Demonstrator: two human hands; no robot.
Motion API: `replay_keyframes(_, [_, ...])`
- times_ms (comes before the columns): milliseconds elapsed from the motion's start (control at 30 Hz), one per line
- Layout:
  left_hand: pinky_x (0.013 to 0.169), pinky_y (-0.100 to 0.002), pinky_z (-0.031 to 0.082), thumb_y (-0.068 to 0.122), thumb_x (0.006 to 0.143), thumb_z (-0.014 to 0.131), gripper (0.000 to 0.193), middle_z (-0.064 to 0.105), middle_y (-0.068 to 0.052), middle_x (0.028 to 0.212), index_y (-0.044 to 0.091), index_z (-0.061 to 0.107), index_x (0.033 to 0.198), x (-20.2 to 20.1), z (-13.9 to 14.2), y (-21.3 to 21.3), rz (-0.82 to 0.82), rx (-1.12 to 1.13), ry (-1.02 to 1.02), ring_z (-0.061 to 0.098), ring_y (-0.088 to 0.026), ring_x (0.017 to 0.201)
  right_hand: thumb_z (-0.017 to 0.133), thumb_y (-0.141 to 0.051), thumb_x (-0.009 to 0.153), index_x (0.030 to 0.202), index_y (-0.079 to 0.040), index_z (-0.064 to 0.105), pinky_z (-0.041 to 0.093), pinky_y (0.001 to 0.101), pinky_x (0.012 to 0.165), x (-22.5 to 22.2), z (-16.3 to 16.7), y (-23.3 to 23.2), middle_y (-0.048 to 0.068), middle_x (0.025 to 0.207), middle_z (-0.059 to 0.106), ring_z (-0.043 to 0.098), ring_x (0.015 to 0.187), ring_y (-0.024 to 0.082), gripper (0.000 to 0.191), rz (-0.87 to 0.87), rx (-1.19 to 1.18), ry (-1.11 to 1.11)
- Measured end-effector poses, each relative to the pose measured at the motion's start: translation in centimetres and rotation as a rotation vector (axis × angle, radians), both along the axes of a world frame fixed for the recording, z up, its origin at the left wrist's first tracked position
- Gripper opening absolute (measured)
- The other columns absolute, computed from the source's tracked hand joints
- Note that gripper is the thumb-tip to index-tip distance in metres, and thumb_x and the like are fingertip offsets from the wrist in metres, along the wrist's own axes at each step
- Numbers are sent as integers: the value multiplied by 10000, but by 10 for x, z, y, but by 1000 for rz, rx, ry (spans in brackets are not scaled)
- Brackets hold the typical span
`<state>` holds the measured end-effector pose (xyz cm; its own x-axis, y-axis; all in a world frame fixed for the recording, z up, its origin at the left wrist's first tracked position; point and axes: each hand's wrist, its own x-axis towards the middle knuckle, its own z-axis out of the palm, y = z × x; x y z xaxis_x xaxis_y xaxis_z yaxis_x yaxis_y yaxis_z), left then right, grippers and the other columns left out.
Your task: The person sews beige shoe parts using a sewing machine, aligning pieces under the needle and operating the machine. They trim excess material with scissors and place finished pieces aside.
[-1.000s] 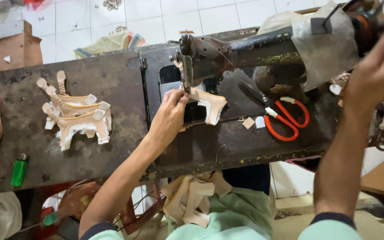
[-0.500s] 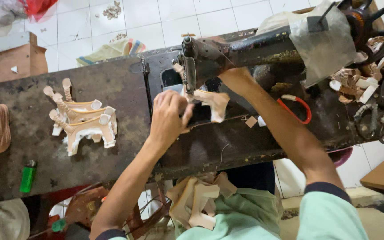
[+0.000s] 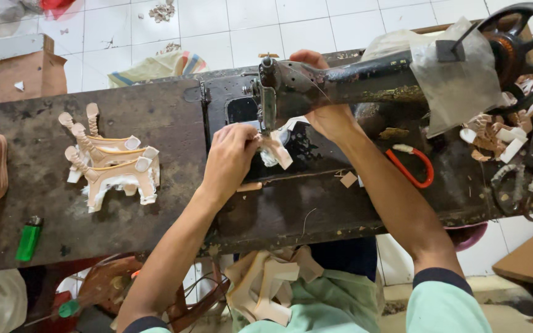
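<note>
A black sewing machine (image 3: 365, 80) stands on a dark worn table (image 3: 124, 228). My left hand (image 3: 229, 157) pinches a tan leather piece (image 3: 276, 151) at the needle, fingers closed on it. My right hand (image 3: 328, 117) reaches under the machine's arm and rests behind the needle, touching the same piece from the far side; its fingers are partly hidden by the arm. Several more tan pieces (image 3: 266, 287) lie in my lap.
A stack of finished tan pieces (image 3: 115, 166) lies at the table's left. A green lighter (image 3: 29, 239) sits near the front left edge. Orange-handled scissors (image 3: 411, 166) lie right of my forearm. Scraps (image 3: 495, 132) pile beside the handwheel (image 3: 522, 37).
My right hand has come down from the handwheel and gone under the machine's arm to the needle. My left hand has stayed on the leather piece there.
</note>
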<state>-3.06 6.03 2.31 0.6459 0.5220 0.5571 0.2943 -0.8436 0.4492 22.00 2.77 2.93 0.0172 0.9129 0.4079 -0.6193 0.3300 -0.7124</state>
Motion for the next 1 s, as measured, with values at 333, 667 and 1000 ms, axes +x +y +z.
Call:
replay_keyframes(333, [1014, -447, 463, 155, 933, 742, 126, 705, -77, 1083, 79, 706, 1027, -4, 9, -4, -63, 9, -21, 646, -291, 1121, 751, -7, 958, 1422, -64, 451, 567, 322, 1075, -1, -1, -4, 76, 1372, 605, 637, 1246, 157, 555, -16, -147, 44])
replay_keyframes(667, [825, -431, 538, 49, 858, 787, 293, 703, -158, 978, 12, 588, 1068, 4, 13, 7, -28, -258, -37, 678, -349, 934, 698, -180, 965, 1175, -37, 678, 555, 388, 952, 14, -23, -10, 160, 1136, 715, 695, 1040, 277, 255, -515, -276, -1414])
replay_keyframes(1000, [810, -378, 590, 5, 874, 746, 262, 689, -159, 987, 24, 585, 1080, 9, 7, 4, -31, -390, -66, 732, -300, 914, 500, -653, 993, 759, -46, 780, 550, 477, 693, 13, -34, -14, 183, 718, 715, 707, 708, 375, 708, -405, -412, -1971])
